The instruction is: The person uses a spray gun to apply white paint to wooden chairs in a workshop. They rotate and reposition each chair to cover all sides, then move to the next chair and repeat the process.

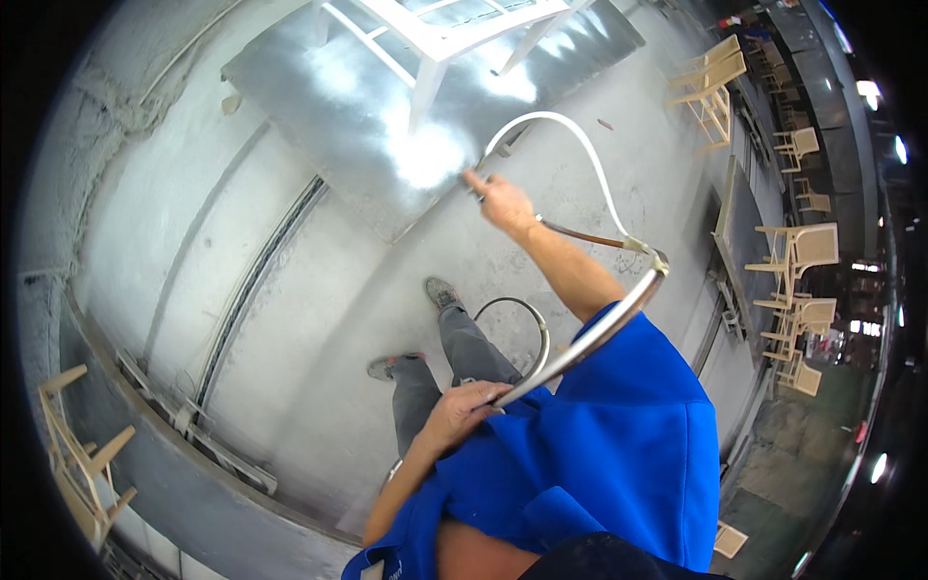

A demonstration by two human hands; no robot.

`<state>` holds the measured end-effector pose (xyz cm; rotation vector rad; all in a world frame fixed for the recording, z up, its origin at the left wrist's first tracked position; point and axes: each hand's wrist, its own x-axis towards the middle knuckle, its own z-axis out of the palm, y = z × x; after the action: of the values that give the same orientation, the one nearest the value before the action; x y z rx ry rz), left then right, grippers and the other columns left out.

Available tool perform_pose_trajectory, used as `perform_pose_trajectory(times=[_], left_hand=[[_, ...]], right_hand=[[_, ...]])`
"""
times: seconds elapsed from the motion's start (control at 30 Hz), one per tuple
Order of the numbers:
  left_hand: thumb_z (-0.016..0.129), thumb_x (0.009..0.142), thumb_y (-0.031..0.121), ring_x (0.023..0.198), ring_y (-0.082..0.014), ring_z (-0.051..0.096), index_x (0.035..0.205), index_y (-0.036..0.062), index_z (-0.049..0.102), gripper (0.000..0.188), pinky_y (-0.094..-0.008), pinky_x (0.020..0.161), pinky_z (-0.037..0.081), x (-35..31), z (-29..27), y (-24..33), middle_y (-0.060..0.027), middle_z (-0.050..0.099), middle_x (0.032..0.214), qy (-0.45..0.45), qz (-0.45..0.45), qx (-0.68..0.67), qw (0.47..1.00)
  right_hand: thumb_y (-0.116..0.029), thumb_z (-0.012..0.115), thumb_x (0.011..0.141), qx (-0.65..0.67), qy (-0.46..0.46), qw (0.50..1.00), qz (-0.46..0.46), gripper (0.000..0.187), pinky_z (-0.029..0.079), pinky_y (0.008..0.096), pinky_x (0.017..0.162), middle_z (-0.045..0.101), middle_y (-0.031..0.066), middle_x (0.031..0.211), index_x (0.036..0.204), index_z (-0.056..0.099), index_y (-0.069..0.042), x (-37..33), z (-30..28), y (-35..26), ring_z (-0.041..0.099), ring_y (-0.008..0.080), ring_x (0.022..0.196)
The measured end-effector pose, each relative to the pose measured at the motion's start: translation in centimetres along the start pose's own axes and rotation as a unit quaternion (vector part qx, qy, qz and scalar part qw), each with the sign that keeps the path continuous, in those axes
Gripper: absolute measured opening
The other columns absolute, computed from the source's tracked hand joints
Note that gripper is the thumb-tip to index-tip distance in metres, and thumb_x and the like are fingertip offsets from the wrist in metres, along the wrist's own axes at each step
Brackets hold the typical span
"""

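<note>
My right hand (507, 205) is stretched forward and closed around a spray gun (474, 193), mostly hidden by the fingers. A white hose (590, 145) loops from the gun's front, and a brown hose (585, 235) runs back from behind the hand. Both meet in a taped bundle (609, 327) that passes under my right arm's blue sleeve side. Close to my body, my left hand (464, 411) is wrapped around the lower end of this bundle. Ahead of the gun stands a white chair (435, 48), its top cut off by the frame, on a flat grey board (319, 126) with bright white patches.
Unpainted wooden chairs (802, 246) line the right side, some on a grey platform (737, 217). Another wooden chair (92, 454) stands at lower left by a grey ledge (184, 464). A floor track (256, 290) runs left of my feet. A dark hose (536, 319) curves by my legs.
</note>
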<state>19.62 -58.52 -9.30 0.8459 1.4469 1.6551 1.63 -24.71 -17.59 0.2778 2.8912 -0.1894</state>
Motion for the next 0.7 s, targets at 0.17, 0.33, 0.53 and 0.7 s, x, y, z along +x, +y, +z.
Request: perform_pose_trajectory(times=[0.17, 0.33, 0.53, 0.7], left_hand=[[0.071, 0.089, 0.004, 0.105, -0.0336, 0.073, 0.122, -0.0008, 0.071, 0.034, -0.0378, 0.093, 0.056, 5.0, 2.1, -1.7, -0.0166, 0.075, 0.119, 0.029, 0.012, -0.047, 0.998], [0.073, 0.087, 0.006, 0.108, -0.0338, 0.071, 0.127, 0.0024, 0.069, 0.040, -0.0398, 0.095, 0.056, 10.3, 3.9, -1.9, -0.0156, 0.074, 0.118, 0.020, 0.017, -0.039, 0.999], [0.074, 0.085, 0.005, 0.108, -0.0337, 0.070, 0.130, 0.0078, 0.070, 0.045, -0.0419, 0.093, 0.055, 12.8, 3.8, -0.6, -0.0142, 0.073, 0.118, 0.050, 0.053, -0.009, 0.997], [0.074, 0.086, 0.007, 0.111, -0.0320, 0.070, 0.127, 0.0092, 0.072, 0.041, -0.0422, 0.095, 0.054, 10.8, 4.2, 0.1, -0.0125, 0.073, 0.124, 0.048, 0.067, 0.026, 0.996]], right_hand=[[-0.004, 0.060, 0.091, -0.042, 0.216, 0.974, 0.049, 0.071, 0.057, 0.0501, 0.081, 0.064, 0.0184, 0.103, 0.152, 0.048, -0.038, 7.6, -6.9, 9.5, 0.070, 0.0397, 0.098], [-0.008, 0.061, 0.092, -0.036, 0.058, 0.997, 0.033, 0.062, 0.056, 0.0508, 0.088, 0.069, 0.0200, 0.113, 0.146, 0.058, -0.037, 11.0, -8.8, 13.8, 0.070, 0.0414, 0.103], [-0.008, 0.064, 0.092, 0.073, 0.185, 0.980, -0.011, 0.058, 0.056, 0.0519, 0.087, 0.072, 0.0215, 0.107, 0.145, 0.060, -0.030, 4.8, -9.8, 13.8, 0.071, 0.0415, 0.099], [-0.009, 0.069, 0.091, 0.157, 0.287, 0.939, -0.108, 0.060, 0.057, 0.0480, 0.080, 0.072, 0.0193, 0.102, 0.147, 0.060, -0.029, -2.6, -12.6, 7.8, 0.071, 0.0387, 0.095]])
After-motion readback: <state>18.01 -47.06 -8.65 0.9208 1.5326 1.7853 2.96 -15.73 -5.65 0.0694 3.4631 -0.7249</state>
